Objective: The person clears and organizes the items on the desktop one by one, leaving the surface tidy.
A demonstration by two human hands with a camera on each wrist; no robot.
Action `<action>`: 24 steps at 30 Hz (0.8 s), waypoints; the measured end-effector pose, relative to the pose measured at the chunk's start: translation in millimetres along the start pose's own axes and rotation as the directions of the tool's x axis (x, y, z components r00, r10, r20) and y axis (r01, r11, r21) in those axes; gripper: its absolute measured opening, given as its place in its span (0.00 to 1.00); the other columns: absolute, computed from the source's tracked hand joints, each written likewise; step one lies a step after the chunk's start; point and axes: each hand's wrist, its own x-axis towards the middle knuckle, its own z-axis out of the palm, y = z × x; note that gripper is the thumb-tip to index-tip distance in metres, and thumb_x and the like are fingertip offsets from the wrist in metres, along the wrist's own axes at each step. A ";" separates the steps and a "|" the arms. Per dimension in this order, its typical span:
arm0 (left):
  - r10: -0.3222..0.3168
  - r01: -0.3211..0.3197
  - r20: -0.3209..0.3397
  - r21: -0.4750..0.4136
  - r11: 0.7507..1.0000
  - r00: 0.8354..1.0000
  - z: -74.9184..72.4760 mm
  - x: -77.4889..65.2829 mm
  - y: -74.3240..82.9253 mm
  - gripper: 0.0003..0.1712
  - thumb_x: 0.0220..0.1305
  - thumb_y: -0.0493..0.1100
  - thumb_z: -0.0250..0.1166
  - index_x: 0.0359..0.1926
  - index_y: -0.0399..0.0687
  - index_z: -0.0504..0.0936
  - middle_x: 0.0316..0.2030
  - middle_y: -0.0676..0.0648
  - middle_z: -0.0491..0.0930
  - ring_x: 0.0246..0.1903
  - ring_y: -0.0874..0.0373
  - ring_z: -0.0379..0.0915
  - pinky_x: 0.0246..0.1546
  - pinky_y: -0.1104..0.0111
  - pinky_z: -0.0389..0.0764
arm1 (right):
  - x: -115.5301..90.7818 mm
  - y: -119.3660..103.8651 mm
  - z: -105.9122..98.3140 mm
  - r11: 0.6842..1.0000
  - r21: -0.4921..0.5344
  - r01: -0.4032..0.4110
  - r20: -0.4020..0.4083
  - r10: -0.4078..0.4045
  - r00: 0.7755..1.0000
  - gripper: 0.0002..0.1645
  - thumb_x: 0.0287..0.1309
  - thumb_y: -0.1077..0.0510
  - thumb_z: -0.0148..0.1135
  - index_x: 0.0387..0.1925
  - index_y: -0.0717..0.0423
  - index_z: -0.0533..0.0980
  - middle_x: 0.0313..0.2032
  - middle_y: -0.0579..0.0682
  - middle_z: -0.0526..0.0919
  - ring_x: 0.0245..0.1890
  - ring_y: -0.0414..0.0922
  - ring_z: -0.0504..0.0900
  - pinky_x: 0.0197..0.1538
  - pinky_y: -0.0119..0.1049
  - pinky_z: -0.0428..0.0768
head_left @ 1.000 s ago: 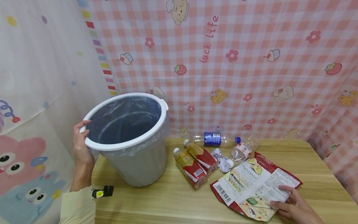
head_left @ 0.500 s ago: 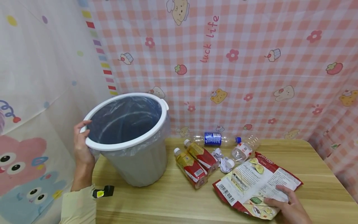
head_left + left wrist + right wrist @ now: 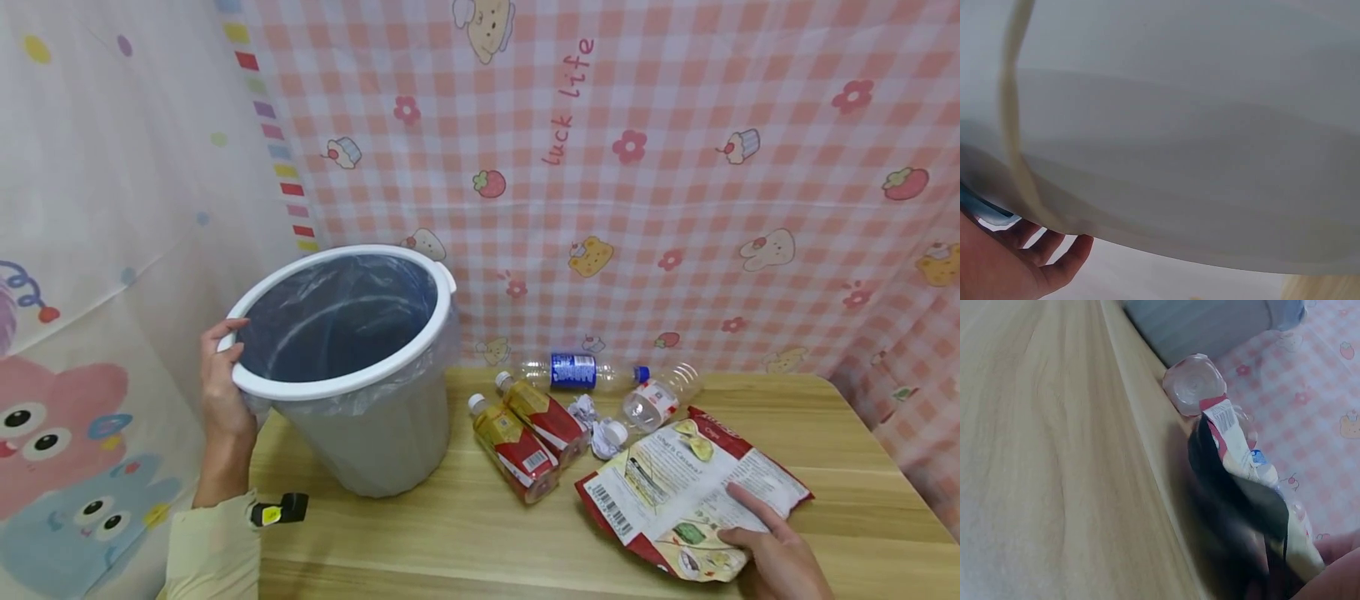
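At the left of the head view, my left hand point(image 3: 227, 400) grips the white rim point(image 3: 243, 379) of a grey trash can point(image 3: 375, 442) lined with a clear plastic bag. The left wrist view shows its fingers point(image 3: 1072, 259) curled at the rim's edge. On the right, my right hand point(image 3: 783, 550) holds a red and white chip bag point(image 3: 675, 483) by its near right side, thumb and index finger on the printed face. The bag's dark open mouth point(image 3: 1235, 494) shows in the right wrist view; the other right fingers are hidden under the bag.
Two yellow drink bottles point(image 3: 517, 454) with red labels lie right of the trash can. Behind them are a blue-labelled clear bottle point(image 3: 573, 372), another clear bottle point(image 3: 660, 400) and crumpled paper point(image 3: 583, 410). A checked curtain point(image 3: 637, 208) hangs behind the wooden table point(image 3: 465, 550).
My right hand has moved left, farther over the chip bag. The bag's left corner has shifted slightly right and up in the view. My left hand stays on the trash can rim.
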 end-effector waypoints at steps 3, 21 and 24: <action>0.004 -0.004 0.002 -0.004 1.000 1.000 0.1 0.2 0.0 0.19 0.69 0.39 0.40 0.53 0.51 0.73 0.61 0.46 0.65 0.61 0.52 0.61 0.56 0.76 0.63 | -0.9 -0.4 0.8 0.998 0.065 0.018 -0.013 -0.017 1.000 0.36 0.59 0.68 0.59 0.32 0.12 0.77 0.48 0.40 0.74 0.38 0.33 0.78 0.43 0.34 0.81; 0.008 -0.008 0.009 -0.018 1.000 1.000 -0.7 0.2 0.6 0.19 0.69 0.39 0.40 0.53 0.50 0.73 0.59 0.46 0.66 0.58 0.53 0.63 0.55 0.75 0.65 | 3.7 -24.4 14.9 0.971 0.033 0.235 -0.391 -0.204 0.898 0.12 0.72 0.54 0.46 0.51 0.39 0.73 0.43 0.38 0.69 0.29 0.28 0.75 0.31 0.25 0.75; 0.004 -0.003 0.010 -0.020 1.000 1.000 -0.7 -0.4 0.8 0.19 0.70 0.40 0.40 0.53 0.50 0.73 0.60 0.46 0.66 0.58 0.53 0.63 0.55 0.75 0.65 | 3.1 -27.8 16.7 0.970 -0.107 0.218 -0.432 -0.243 0.869 0.10 0.66 0.44 0.59 0.47 0.34 0.71 0.39 0.37 0.70 0.25 0.29 0.74 0.28 0.26 0.72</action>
